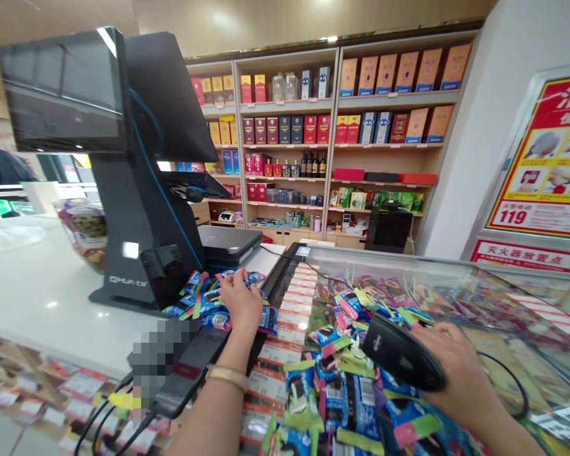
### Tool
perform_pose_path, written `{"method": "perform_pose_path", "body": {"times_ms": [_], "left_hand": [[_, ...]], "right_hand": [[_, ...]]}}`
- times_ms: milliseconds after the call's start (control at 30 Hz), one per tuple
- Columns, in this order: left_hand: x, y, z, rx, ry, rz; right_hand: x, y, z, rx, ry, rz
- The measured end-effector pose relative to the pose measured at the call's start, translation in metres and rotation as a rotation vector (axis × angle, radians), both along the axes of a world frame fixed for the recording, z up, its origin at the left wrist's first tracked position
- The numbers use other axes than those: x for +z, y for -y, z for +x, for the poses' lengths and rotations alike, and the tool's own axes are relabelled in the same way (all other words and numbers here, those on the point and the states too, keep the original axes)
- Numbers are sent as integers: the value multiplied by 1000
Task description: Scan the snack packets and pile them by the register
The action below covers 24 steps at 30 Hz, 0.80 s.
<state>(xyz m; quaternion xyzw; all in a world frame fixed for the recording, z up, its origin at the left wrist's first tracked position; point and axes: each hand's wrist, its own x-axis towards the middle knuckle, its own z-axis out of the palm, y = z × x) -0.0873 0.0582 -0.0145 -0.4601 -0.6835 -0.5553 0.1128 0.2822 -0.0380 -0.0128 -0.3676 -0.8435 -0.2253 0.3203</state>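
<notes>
Glass bench (384,257), shelves (285,147) behind — right hand (449,362) holds scanner (399,353), long axis slanting, blunt end up-left, handle hidden; left hand (242,303) on packets (197,294) — cannot tell if grip holds any.

On the white counter (33,278), a black register (140,202) is set, with a filled plastic container (78,221) placed beside its stand. A small heap of blue packets (193,296) is gathered at the stand's foot. A larger pile of packets (346,398) is spread over the glass display case (389,253). Along the wall shelves (287,146), boxes (387,75) and bottles (312,166) are arranged in rows.
</notes>
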Motion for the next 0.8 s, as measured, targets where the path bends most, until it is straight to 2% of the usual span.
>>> {"method": "perform_pose_path", "body": {"times_ms": [100,167,233,367,467,567,667,800], "left_hand": [[3,4,7,49,-129,15],[6,6,13,-15,-169,22],[8,9,22,-227,-202,3],[3,17,46,-824,-310,-150],[-5,25,59,-1097,-363,-326],[-10,30,65,-1209,-366,-467],[-11,31,68,-1266,-369,-512],[-12,33,73,-1263,-348,-543]], "right_hand": [[1,-1,2,-20,-9,3],[2,-2,3,-42,-21,10],[2,-3,4,-50,-29,23],[1,-4,5,-80,-61,6],[1,-4,5,-112,-86,-30],[3,-3,4,-117,-79,-25],[6,-3,2,-103,-78,-24],[6,-2,0,-103,-120,-57]]}}
